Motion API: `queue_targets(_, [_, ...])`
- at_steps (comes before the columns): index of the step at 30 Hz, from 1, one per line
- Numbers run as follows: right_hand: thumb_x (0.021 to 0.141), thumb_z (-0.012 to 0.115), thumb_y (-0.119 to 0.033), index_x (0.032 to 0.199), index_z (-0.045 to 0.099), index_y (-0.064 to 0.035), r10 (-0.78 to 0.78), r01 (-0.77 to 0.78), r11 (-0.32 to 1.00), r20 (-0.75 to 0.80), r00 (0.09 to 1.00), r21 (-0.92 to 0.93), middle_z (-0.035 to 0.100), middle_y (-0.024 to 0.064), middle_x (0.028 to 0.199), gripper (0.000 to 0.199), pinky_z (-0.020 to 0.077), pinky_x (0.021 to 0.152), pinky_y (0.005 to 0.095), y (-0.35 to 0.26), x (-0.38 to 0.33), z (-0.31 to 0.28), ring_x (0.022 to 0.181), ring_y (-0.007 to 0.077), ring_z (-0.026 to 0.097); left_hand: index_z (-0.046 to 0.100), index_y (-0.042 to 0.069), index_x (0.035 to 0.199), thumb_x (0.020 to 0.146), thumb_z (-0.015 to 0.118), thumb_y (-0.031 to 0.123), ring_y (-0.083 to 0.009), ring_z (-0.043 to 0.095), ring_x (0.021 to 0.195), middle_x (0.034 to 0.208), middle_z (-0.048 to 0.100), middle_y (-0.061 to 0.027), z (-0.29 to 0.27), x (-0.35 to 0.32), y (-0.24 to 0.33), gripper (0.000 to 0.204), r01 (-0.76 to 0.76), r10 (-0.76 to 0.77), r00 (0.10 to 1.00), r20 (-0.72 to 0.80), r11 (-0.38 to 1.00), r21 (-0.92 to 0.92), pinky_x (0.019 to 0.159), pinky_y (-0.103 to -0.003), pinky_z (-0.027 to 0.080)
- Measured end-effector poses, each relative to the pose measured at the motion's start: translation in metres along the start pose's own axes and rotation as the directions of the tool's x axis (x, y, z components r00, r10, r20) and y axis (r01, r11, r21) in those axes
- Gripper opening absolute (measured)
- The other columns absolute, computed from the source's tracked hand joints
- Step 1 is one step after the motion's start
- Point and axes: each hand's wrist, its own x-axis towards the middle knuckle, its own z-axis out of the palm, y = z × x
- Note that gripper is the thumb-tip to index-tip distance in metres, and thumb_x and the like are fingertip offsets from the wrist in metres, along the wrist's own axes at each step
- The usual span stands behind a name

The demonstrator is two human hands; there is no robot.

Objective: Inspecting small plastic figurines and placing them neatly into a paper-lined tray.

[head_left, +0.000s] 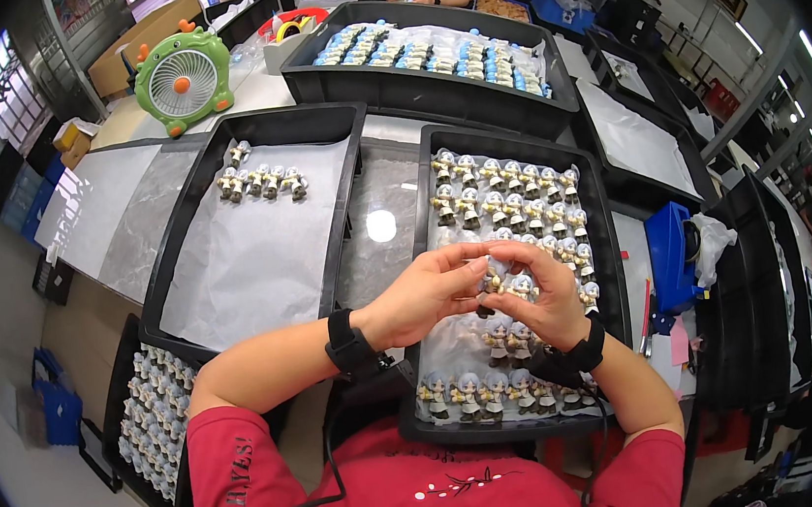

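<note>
Near the frame's center my left hand (430,295) and right hand (541,299) pinch a small figurine (520,287), light, rigid, probably fragile, best gripped by its body.

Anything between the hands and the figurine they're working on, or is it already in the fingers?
Nothing visible in the way. The left hand and right hand both already pinch the small figurine, held above the black tray of figurines.
</note>
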Motion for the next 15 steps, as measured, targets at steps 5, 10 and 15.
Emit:
queue_targets(5, [0.061, 0.084, -0.023, 0.133, 0.037, -0.0051, -0.087, 0.096, 0.993, 0.131, 0.988, -0.063, 0.045, 0.0115, 0.128, 0.088, 0.0351, 0.099, 0.0393, -0.004, 0.006, -0.002, 0.116, 0.0297, 0.043, 0.042, 0.007, 0.127, 0.096, 0.048, 0.019, -0.0158, 0.058, 0.101, 0.109, 0.056, -0.0042, -0.008, 0.002, -0.004, 0.034, -0.074, 0.074, 0.997, -0.011, 0.991, -0.11, 0.085, -0.031, 0.048])
queue_targets(10, [0.056, 0.084, -0.014, 0.131, 0.038, -0.0061, -0.072, 0.088, 0.988, 0.128, 0.989, -0.127, 0.046, 0.0113, 0.129, 0.089, 0.0343, 0.102, 0.0388, 0.001, 0.007, 0.004, 0.12, 0.0288, 0.043, 0.042, 0.008, 0.126, 0.096, 0.048, 0.019, -0.0178, 0.058, 0.102, 0.108, 0.056, -0.0049, -0.014, 0.0, -0.006, 0.032, -0.054, 0.056, 0.998, 0.011, 0.989, -0.136, 0.085, -0.032, 0.049])
queue_targets(15, [0.056, 0.084, -0.011, 0.129, 0.041, -0.0066, -0.078, 0.091, 0.99, 0.119, 0.99, -0.109, 0.047, 0.0115, 0.129, 0.085, 0.035, 0.101, 0.0388, 0.003, 0.005, 0.003, 0.12, 0.0289, 0.043, 0.043, 0.008, 0.124, 0.096, 0.048, 0.02, -0.0187, 0.058, 0.103, 0.107, 0.056, -0.0051, -0.016, 0.003, -0.011, 0.031, -0.049, 0.046, 0.999, -0.028, 0.993, -0.107, 0.085, -0.034, 0.049])
